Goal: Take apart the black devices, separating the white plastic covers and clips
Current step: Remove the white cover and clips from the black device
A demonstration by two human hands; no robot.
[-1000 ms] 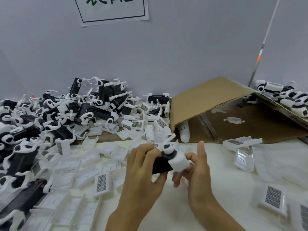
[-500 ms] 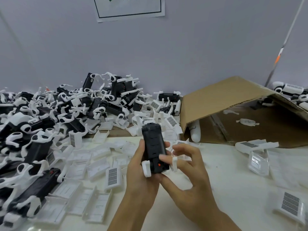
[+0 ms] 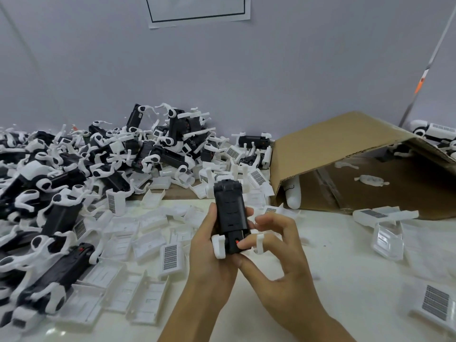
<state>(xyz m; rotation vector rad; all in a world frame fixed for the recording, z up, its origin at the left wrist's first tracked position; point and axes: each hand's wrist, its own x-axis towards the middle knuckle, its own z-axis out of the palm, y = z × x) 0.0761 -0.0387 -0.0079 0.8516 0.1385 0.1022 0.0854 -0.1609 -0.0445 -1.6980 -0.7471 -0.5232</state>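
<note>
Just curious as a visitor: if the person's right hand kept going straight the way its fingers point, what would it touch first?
Its fingers point left at the upright black plastic device gripped by the left hand; the right hand already seems to touch its lower end.

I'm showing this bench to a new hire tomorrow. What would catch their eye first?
The black device held upright at centre: the left hand grips it while the right hand pinches its lower end. Next, the heap of black-and-white devices piled along the wall at left. Then the tipped cardboard box at right.

Wall sign (image 3: 197, 11) cropped at top
</note>
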